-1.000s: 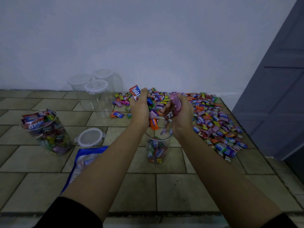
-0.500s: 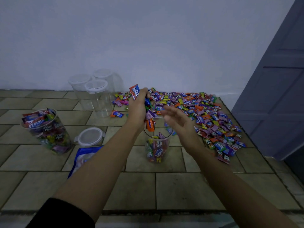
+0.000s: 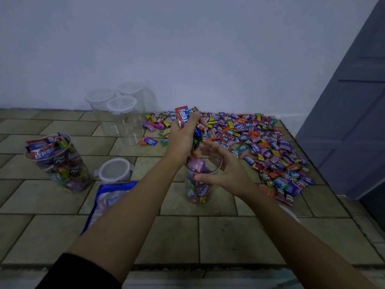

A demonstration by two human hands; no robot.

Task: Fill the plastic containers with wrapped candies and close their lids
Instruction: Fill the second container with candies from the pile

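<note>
Wrapped candies lie in a wide heap on the tiled floor against the wall, reaching the floor's right edge by the door. A blue bag is half hidden under the left forearm. A full container stands lidless at the left, and three empty containers stand by the wall. The open container, partly filled, stands at the heap's near edge with bare tiles in front; its rim is mostly covered by the right hand, which curls round it. Above it, the left hand clutches a fistful of candies. A loose lid lies beside the bag
</note>
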